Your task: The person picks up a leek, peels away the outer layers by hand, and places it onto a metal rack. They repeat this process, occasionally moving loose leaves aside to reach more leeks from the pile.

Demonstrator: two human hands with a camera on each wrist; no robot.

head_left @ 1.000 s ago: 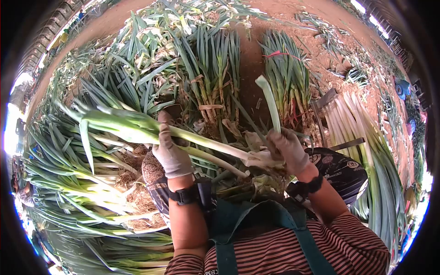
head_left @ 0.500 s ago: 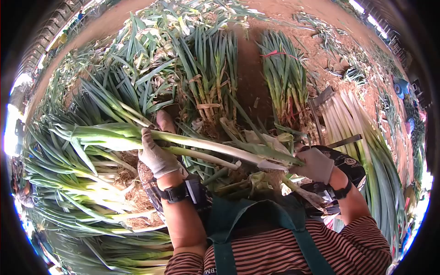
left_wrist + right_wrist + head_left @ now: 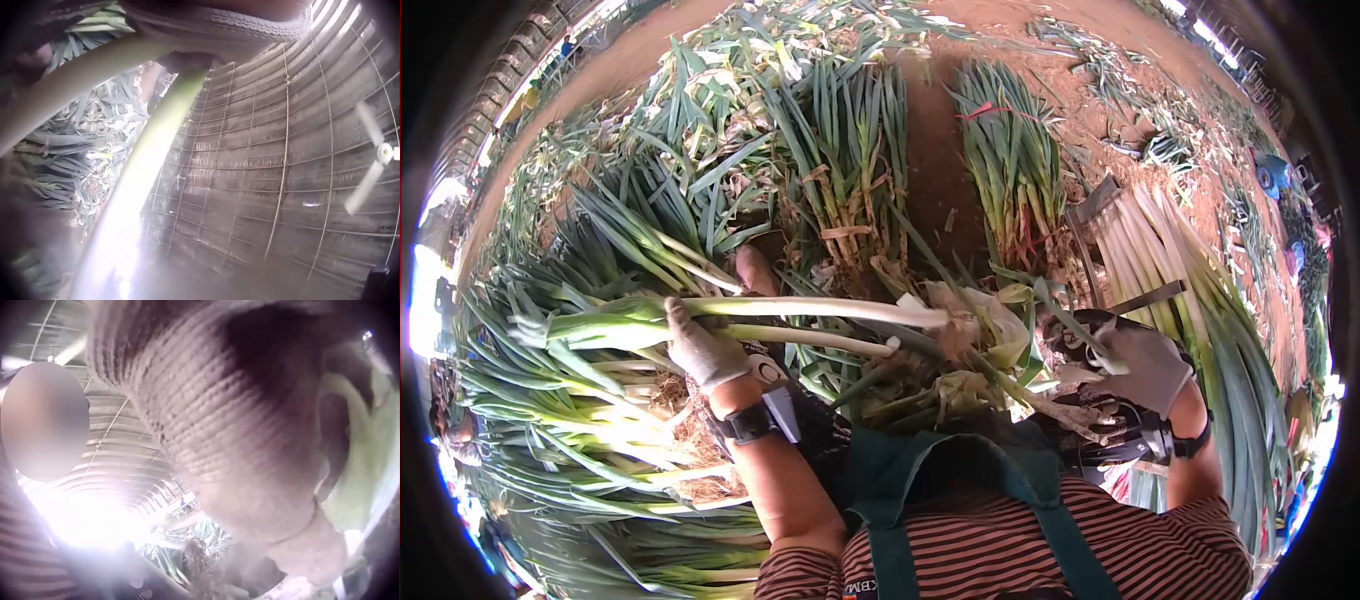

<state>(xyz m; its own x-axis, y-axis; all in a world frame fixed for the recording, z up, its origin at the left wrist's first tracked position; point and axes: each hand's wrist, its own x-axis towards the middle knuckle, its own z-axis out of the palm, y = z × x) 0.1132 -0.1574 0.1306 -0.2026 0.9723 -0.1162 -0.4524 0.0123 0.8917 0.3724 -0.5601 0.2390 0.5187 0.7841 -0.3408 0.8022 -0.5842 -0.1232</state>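
Observation:
My gloved left hand [image 3: 708, 350] grips two leeks, their leafy tops pointing left and their pale stems reaching right across my lap. The upper leek [image 3: 820, 308] ends in a white root end; the lower leek [image 3: 810, 340] lies just under it. In the left wrist view both stems come out below the glove [image 3: 231, 31]. To the right, my gloved right hand [image 3: 1135, 368] pinches a torn leek leaf [image 3: 1080, 325], apart from the leeks. Pale green leaf [image 3: 356, 456] also shows by its fingers in the right wrist view. Loose peelings [image 3: 960, 390] lie between the hands.
Tied leek bundles stand ahead, one with a tan band [image 3: 845, 232] and one with a red tie [image 3: 990, 109]. Cleaned leeks [image 3: 1145, 240] rest in a metal frame [image 3: 1150, 300] at right. Unpeeled leeks [image 3: 570, 400] are piled at left. Leaf scraps litter the ground.
My right hand has pulled a leaf off along the upper leek, moving right and down. My left hand has shifted left with both leeks, baring more white stem.

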